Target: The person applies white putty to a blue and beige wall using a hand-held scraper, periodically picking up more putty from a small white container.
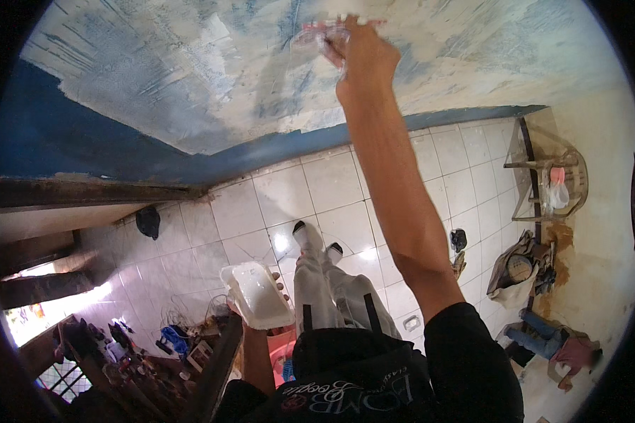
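Raised high in front of me, my right hand (365, 56) grips a flat, pale pinkish tool (317, 34), blurred, against the wall (219, 70), which is coated in patchy white over blue. Low at my left, my left hand (271, 289) holds a white rectangular tray (255, 296) with white material in it, its fingers wrapped round the far side.
A tiled floor (339, 183) runs below the blue lower wall. At right are a wooden chair (578, 176), bags (504, 275) and another person (571, 349) near the wall. At lower left are cluttered shoes and bundles (113, 352) and a dark wooden beam (85, 194).
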A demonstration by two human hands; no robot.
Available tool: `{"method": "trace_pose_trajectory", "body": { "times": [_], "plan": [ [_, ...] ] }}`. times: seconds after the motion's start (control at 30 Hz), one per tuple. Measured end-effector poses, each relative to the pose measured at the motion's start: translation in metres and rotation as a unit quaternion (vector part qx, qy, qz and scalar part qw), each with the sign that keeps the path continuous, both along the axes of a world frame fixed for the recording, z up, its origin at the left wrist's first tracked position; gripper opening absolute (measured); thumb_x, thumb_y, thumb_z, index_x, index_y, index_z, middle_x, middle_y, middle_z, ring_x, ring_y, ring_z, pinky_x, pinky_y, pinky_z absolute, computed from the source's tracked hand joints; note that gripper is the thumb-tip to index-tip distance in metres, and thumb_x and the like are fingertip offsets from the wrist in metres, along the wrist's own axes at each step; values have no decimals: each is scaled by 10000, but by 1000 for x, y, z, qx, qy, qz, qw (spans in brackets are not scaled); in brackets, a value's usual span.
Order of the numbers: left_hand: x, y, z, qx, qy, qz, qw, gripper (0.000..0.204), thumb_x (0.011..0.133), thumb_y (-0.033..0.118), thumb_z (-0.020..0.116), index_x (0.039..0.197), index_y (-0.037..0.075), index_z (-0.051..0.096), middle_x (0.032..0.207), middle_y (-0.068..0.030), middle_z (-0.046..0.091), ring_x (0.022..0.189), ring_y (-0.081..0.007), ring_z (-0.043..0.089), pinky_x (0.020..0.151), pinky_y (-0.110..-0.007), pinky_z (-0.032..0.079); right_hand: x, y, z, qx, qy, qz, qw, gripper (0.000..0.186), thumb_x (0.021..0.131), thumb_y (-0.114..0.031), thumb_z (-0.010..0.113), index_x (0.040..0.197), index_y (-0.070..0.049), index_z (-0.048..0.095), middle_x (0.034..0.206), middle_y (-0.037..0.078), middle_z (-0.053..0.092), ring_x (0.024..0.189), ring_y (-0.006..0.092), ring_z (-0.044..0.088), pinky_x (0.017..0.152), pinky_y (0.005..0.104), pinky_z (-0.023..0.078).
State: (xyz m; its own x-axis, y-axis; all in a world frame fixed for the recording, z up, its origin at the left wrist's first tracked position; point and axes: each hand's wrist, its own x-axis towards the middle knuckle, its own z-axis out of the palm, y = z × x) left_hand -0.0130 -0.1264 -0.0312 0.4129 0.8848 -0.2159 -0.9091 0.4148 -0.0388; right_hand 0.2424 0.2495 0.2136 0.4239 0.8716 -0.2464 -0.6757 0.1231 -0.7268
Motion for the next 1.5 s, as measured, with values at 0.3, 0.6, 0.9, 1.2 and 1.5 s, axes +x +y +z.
{"method": "trace_pose_trajectory", "body": {
  "times": [0.3, 0.6, 0.9, 1.2, 1.5],
  "plan": [
    [6, -10, 9, -4, 15, 33, 999, 1156, 669, 779, 591, 1472, 53, 188, 1437, -296, 296, 1197, -459, 471, 909, -633, 452, 12, -36, 124, 143, -153, 9, 978, 149, 896, -148, 565, 912, -6, 606, 735, 62, 607, 625, 138, 581, 528, 258, 426],
    [-15, -35, -5, -2, -13, 95, 995, 1066, 693, 726, 606, 1476, 119, 213, 1433, -299, 298, 1197, -498, 438, 917, -696, 381, 0, -113, -82, -78, -53, -39, 995, 152, 939, -157, 532, 990, -28, 594, 865, 42, 589, 691, 151, 561, 646, 327, 507],
    [-20, -18, 33, -26, -39, 90, 995, 1012, 713, 648, 659, 1464, 125, 228, 1398, -278, 338, 1201, -461, 439, 934, -649, 401, -43, -38, -261, -233, 76, 18, 969, 75, 899, -148, 527, 947, -99, 556, 789, 24, 567, 709, 129, 577, 545, 299, 472],
    [-48, -9, 25, -1, -4, 98, 995, 1031, 749, 660, 615, 1469, 60, 184, 1423, -283, 311, 1226, -498, 423, 892, -707, 411, -51, 27, -155, -186, 10, 19, 982, 123, 861, -125, 595, 826, -11, 566, 722, 81, 585, 577, 153, 547, 444, 253, 403],
    [-57, 12, 45, -9, -24, 72, 997, 1026, 734, 645, 629, 1461, 51, 216, 1407, -303, 328, 1196, -491, 457, 915, -686, 407, -65, 23, 16, -130, -30, -43, 990, 162, 909, -160, 578, 941, -2, 580, 784, 89, 600, 626, 174, 573, 537, 270, 458]
  ]
}}
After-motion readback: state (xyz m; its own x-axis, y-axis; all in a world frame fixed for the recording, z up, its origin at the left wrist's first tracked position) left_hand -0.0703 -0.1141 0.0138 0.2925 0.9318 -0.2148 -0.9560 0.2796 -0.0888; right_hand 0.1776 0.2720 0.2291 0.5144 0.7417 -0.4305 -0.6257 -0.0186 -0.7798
